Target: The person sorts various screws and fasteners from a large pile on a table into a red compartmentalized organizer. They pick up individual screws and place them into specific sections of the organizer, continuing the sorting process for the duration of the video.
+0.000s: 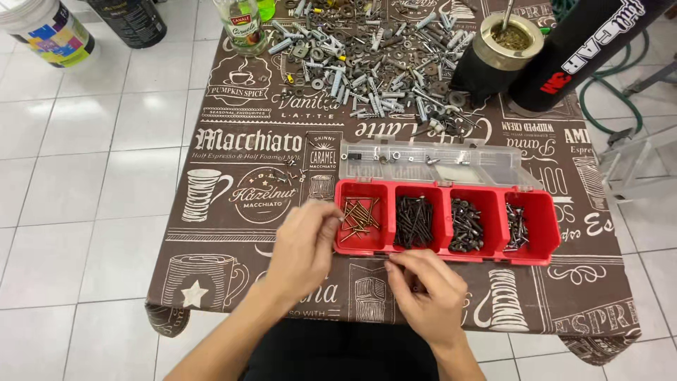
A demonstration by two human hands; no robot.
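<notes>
A red organiser tray (443,255) with four compartments lies on the brown printed tablecloth (233,204), its clear lid (437,164) folded back. The leftmost compartment holds brass-coloured nails (360,217); the other three hold dark screws (414,220). My left hand (305,247) hovers at the tray's left end, fingertips pinched at the edge of the nail compartment; whether it holds a nail I cannot tell. My right hand (425,293) rests on the cloth just below the tray's front wall, fingers curled near small parts.
A large heap of loose bolts, washers and wall plugs (374,60) covers the far side of the table. A glass jar (243,27), a mate cup (502,44) and a black cylinder (585,49) stand at the back. Buckets (46,28) sit on the tiled floor at left.
</notes>
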